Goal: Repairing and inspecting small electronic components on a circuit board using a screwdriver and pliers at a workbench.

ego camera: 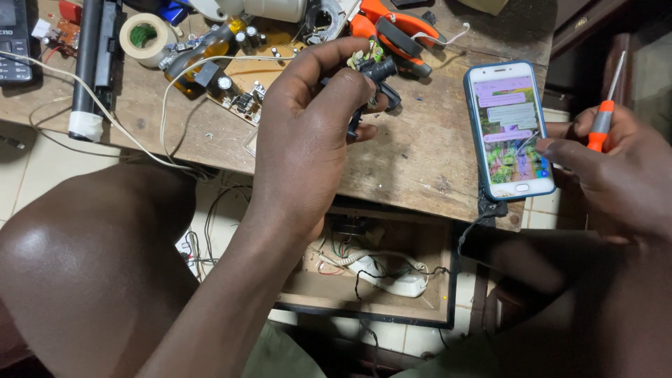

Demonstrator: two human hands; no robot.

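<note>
Left hand [308, 133] pinches a small black part [374, 73] left of the phone [509, 129]; right hand [616, 164] grips a screwdriver [600, 122] idle, thumb on the screen, work unfinished.

Both forearms bare, no sleeves, watch or rings. Left hand [304, 133] and right hand [616, 171] ungloved. Knees bare, near left.

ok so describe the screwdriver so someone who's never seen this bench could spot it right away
Start at the worn wooden workbench and go to its right edge, where a blue-cased smartphone lies with its screen lit. Just right of the phone, off the bench, the right hand holds the screwdriver while a finger touches the screen. It has a thin metal shaft and an orange handle; the other orange tool lies at the bench's far edge.
</note>
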